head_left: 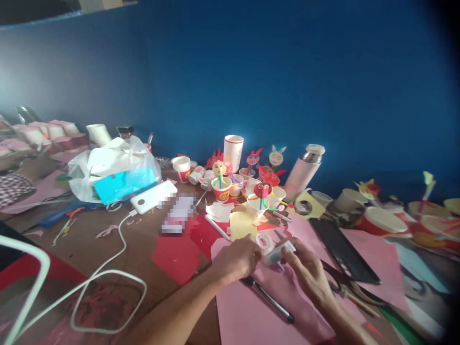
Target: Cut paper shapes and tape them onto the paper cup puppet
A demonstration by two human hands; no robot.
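My right hand is closed around a small white bottle with a bluish label, which it holds tilted over the pink paper. Close to the bottle's left end, my left hand has its fingers curled together; whatever they pinch is hidden. A roll of clear tape lies just beyond the fingers. Below both hands, a black marker rests on the pink paper. Scissors lie to the right of my right hand, partly covered.
Paper cups with cut-out animal faces on straws stand ahead, beside a pink thermos. At the right lies a black flat case. To the left are a power bank, a white cable and a plastic bag. Another person's arm shows far left.
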